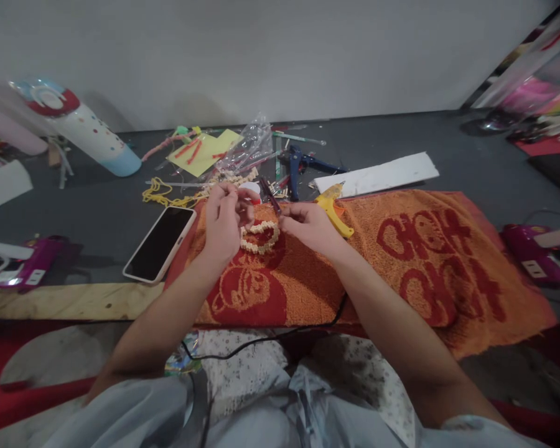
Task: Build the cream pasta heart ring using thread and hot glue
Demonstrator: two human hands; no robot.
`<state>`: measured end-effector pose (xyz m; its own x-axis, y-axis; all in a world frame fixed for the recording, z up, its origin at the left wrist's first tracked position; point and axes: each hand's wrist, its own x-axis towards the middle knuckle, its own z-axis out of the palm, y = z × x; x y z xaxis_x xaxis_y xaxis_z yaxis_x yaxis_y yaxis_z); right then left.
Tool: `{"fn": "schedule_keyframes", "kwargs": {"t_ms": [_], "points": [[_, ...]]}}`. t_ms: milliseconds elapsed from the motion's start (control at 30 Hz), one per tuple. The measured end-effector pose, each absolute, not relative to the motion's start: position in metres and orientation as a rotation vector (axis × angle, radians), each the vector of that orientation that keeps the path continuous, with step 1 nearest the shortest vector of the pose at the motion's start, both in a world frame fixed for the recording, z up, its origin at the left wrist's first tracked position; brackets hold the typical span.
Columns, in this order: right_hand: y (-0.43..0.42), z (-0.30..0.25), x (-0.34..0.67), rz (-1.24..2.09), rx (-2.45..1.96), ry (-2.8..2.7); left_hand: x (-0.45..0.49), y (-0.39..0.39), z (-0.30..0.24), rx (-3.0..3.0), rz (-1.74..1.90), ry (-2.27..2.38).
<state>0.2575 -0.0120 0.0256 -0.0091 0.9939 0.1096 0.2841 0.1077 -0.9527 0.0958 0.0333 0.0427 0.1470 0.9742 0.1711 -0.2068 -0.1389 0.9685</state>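
My left hand (224, 219) is raised over the left part of an orange and red towel (308, 283), its thumb and fingers pinched together. Whatever is between those fingertips is too small to make out. My right hand (308, 225) grips the lower end of a slim dark maroon stick-like tool (270, 196), which points up and to the left. Between the two hands, a ring of cream beads (260, 250) rests on the towel or just above it; I cannot tell which. A yellow-handled cutter (332, 211) lies just beyond my right hand.
A phone (158, 244) lies left of the towel. Behind are yellow cord (161, 194), a yellow paper (203, 155), clear plastic bags (252, 146), a blue-handled tool (295, 173) and a white strip (378, 174). A bottle (91, 134) leans at back left. A black cable (261, 339) crosses the front.
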Motion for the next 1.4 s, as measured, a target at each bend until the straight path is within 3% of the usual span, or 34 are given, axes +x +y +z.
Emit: {"fn": "schedule_keyframes", "kwargs": {"t_ms": [200, 400, 700, 933, 1233, 1400], "points": [[-0.010, 0.021, 0.256, 0.936, -1.340, -1.447, 0.095, 0.033, 0.050, 1.123, 1.222, 0.834], [-0.010, 0.013, 0.255, 0.578, -1.382, -1.548, 0.097, 0.033, 0.053, 1.027, 1.053, 0.823], [-0.017, 0.016, 0.252, 0.352, -0.934, -1.863, 0.099, 0.030, 0.055, 0.966, 0.949, 0.816], [-0.016, 0.017, 0.255, 0.319, -0.882, -1.846, 0.098, 0.032, 0.051, 0.957, 0.970, 0.771], [-0.013, 0.006, 0.254, 0.041, -0.911, -1.962, 0.099, 0.033, 0.051, 0.863, 0.921, 0.757], [-0.014, 0.009, 0.252, 0.088, -0.910, -1.948, 0.100, 0.032, 0.050, 0.849, 0.876, 0.738]]}}
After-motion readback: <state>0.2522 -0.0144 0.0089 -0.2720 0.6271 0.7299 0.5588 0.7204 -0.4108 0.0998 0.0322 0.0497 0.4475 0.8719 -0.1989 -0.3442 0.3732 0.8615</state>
